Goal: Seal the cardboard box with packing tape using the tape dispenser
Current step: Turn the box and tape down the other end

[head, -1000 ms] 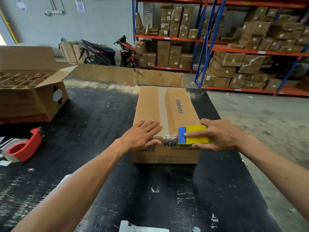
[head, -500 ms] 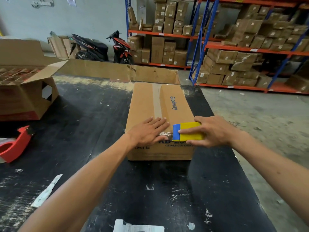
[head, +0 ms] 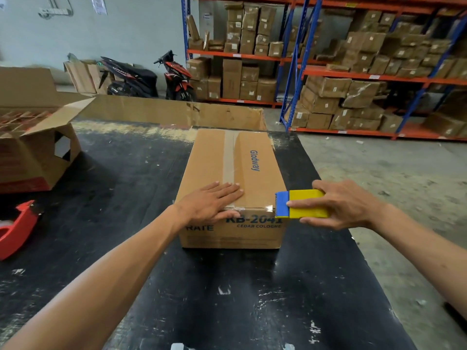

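Observation:
A closed brown cardboard box point(head: 255, 162) printed "Glodway" lies on the black table point(head: 121, 188), with a strip of clear tape point(head: 228, 157) along its top seam. My left hand point(head: 212, 202) presses flat on the near end of the box top, thumb over the front edge. My right hand point(head: 341, 204) grips a yellow and blue tape dispenser point(head: 300, 204) at the box's near right corner. A stretch of clear tape runs along the near top edge from my left hand to the dispenser.
A red tape dispenser point(head: 17, 228) lies at the table's left edge. An open cardboard box point(head: 32, 150) with dividers stands at the left. A flat cardboard sheet point(head: 177, 111) lines the far edge. Shelving with cartons point(head: 353, 79) and two motorbikes point(head: 151, 77) stand behind.
My right hand has pulled the yellow and blue dispenser to the right, from near the middle seam to the box's right corner, drawing tape along the near edge. My left hand stays pressed down.

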